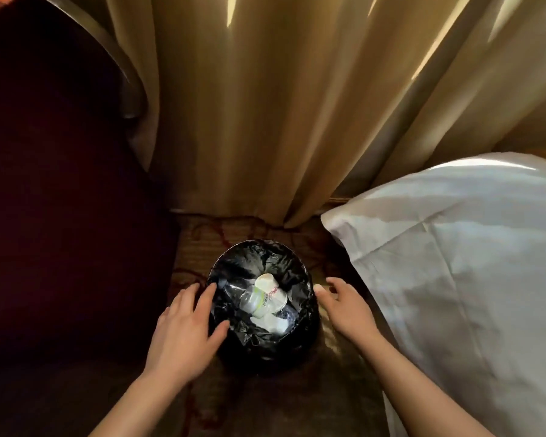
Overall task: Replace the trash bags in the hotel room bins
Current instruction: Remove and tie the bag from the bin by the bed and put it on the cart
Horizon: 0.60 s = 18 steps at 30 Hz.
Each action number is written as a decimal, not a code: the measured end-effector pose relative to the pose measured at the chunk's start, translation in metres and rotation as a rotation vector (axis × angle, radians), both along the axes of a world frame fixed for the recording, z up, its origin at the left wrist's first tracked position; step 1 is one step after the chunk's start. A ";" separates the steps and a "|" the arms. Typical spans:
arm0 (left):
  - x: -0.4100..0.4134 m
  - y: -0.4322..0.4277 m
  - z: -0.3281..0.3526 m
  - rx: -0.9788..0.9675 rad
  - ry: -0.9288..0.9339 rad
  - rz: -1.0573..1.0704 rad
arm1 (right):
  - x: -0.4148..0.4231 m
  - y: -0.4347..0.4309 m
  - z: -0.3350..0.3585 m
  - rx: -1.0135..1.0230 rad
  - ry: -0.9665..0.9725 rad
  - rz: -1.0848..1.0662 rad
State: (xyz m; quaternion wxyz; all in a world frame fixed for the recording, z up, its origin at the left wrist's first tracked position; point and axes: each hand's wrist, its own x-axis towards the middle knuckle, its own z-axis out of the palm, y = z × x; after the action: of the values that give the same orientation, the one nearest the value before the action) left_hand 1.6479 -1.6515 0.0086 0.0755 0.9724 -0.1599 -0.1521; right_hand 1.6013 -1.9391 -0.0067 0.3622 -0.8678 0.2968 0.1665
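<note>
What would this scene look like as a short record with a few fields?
bin: round, on the carpet, lined with a black trash bag
contents: plastic bottle, paper cup
left hand: open, fingers over the bin's left rim
right hand: open, beside the bin's right rim
surroundings: beige curtain behind, white bedding to the right

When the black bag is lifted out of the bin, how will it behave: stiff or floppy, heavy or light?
The black bag looks thin and crinkled, so probably floppy. It likely lifts light: only a plastic bottle and a paper cup show inside. Its glossy film may be slippery.
</note>
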 end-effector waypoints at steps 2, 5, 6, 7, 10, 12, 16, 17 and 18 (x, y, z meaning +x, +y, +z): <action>0.007 -0.003 -0.023 -0.043 -0.015 0.007 | 0.012 -0.002 -0.026 0.120 0.000 -0.104; 0.011 -0.004 -0.048 -0.056 -0.032 -0.008 | 0.024 -0.002 -0.049 0.396 0.036 -0.286; 0.013 -0.004 -0.055 -0.055 -0.034 -0.011 | 0.028 -0.002 -0.055 0.450 0.057 -0.319; 0.014 -0.004 -0.061 -0.049 -0.032 -0.009 | 0.032 -0.003 -0.062 0.490 0.072 -0.322; 0.021 -0.007 -0.076 -0.026 -0.047 -0.013 | 0.045 -0.003 -0.073 0.562 0.108 -0.293; 0.025 -0.010 -0.080 -0.016 -0.062 -0.028 | 0.049 -0.001 -0.069 0.582 0.108 -0.277; 0.024 -0.006 -0.082 0.013 -0.071 -0.047 | 0.050 -0.002 -0.069 0.571 0.144 -0.285; 0.024 -0.005 -0.083 0.015 -0.072 -0.048 | 0.051 -0.002 -0.068 0.553 0.112 -0.290; 0.024 -0.004 -0.083 0.016 -0.067 -0.050 | 0.053 -0.004 -0.069 0.537 0.052 -0.321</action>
State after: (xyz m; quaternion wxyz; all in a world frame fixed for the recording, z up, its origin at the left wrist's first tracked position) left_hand 1.6716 -1.6554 -0.0746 0.0586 0.9732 -0.1855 -0.1227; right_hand 1.6539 -1.9435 -0.0752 0.5924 -0.6784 0.3846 0.2020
